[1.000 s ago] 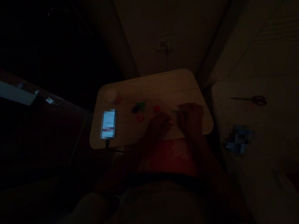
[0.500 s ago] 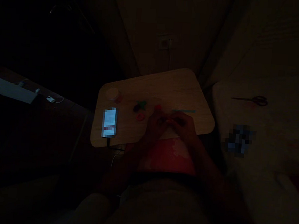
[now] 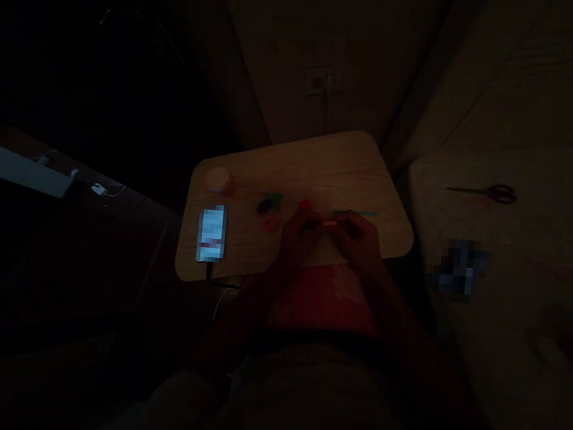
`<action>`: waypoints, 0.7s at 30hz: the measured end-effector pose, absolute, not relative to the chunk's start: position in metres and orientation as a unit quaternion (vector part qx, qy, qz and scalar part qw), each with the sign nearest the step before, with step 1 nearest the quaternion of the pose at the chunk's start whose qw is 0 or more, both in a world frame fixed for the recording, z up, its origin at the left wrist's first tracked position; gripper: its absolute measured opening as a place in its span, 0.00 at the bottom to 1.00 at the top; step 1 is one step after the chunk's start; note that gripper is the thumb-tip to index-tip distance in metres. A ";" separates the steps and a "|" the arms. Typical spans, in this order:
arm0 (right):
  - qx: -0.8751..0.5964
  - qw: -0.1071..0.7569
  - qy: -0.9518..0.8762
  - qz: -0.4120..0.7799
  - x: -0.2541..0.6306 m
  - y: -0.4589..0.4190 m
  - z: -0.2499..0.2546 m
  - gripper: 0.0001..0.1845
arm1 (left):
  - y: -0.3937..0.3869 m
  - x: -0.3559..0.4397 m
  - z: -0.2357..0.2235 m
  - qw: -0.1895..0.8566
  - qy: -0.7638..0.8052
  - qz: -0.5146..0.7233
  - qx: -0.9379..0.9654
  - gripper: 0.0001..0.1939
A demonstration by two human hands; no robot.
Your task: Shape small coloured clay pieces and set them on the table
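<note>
In dim light, my left hand and my right hand are close together over the front of a wooden table. Their fingers are closed on a small orange piece between them; its kind is too dark to make out. Just beyond my left hand lies a small red piece. A reddish ring-shaped piece, a green piece and a dark lump lie to its left. Behind my right hand, a thin blue strip rests on the tabletop.
A lidded jar and a lit, blurred-out screen occupy the table's left side. On a pale surface to the right lie scissors and a pixelated object. A wall socket with a plugged-in cable is behind the table.
The orange piece shows more clearly between my fingertips now. My hands have shifted only slightly, and the whole view has moved a little.
</note>
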State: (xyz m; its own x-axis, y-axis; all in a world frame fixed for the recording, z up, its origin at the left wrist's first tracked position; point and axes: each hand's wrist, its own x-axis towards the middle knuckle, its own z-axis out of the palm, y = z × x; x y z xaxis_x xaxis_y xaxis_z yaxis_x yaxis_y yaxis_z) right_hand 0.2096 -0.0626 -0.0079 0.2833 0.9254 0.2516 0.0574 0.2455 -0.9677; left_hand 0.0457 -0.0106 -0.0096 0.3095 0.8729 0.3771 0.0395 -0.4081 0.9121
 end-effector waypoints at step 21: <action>-0.535 0.594 -0.514 0.310 0.212 -0.063 -0.013 0.08 | -0.012 0.046 0.000 0.367 0.342 0.489 0.714 0.17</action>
